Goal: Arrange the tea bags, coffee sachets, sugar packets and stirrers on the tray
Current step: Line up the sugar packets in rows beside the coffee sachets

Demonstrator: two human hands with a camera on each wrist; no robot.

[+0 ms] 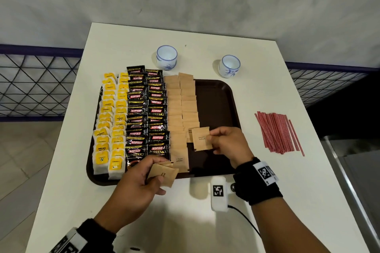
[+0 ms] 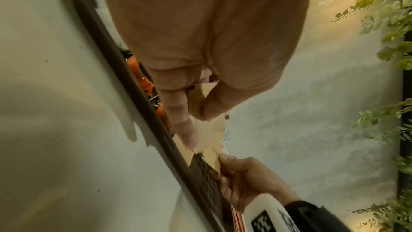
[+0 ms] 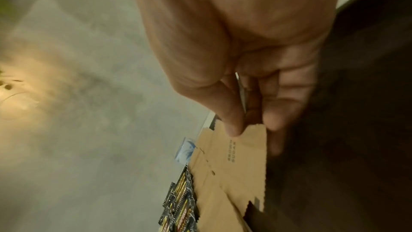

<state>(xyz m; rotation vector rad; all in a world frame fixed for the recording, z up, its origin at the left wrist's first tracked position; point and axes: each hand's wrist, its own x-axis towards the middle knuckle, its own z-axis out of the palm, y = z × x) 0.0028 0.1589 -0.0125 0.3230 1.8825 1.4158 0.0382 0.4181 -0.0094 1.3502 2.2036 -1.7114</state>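
Right hand (image 1: 228, 144) grip pinches one sugar packet (image 1: 202, 138) over the tray (image 1: 218, 96), at the near end of the right sugar column. Left hand (image 1: 135, 183) grip curls round a small stack of packets (image 1: 163, 173) at the tray's near edge. Tea bags (image 1: 109, 121) left, coffee sachets (image 1: 147, 113) centre, sugar rows (image 1: 181, 104) beside them. Stirrers (image 1: 277, 132) on the worktop (image 1: 267, 80), right of the tray.

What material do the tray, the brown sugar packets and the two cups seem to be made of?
Tray: probably plastic, dark brown, slight sheen, moulded rim.
Brown sugar packets: matte kraft-looking paper, serrated edges.
Cups: apparently glazed ceramic, glossy white with blue painting.
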